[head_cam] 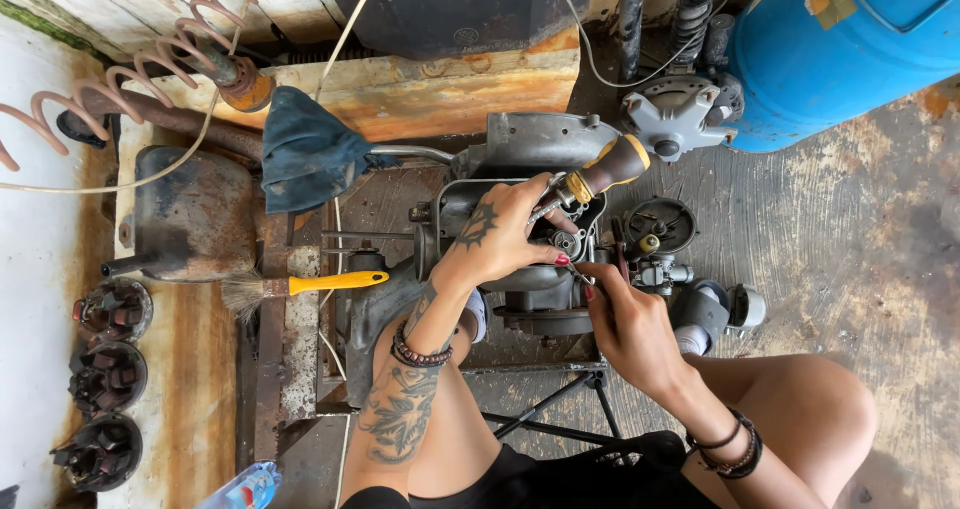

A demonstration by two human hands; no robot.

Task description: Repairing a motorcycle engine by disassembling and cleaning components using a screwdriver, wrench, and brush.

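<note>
A grey metal engine block sits on a low metal stand in front of me. My left hand, tattooed and with a bead bracelet at the wrist, grips a screwdriver with a brown and yellow handle, its tip down in the engine. My right hand pinches a small dark tool or part right beside the left hand's fingertips. A carburettor lies just right of both hands.
A yellow-handled brush lies on the rusty stand to the left. A dark blue rag drapes behind it. Three round clutch-like parts sit far left. A blue barrel stands top right. My bare knee is lower right.
</note>
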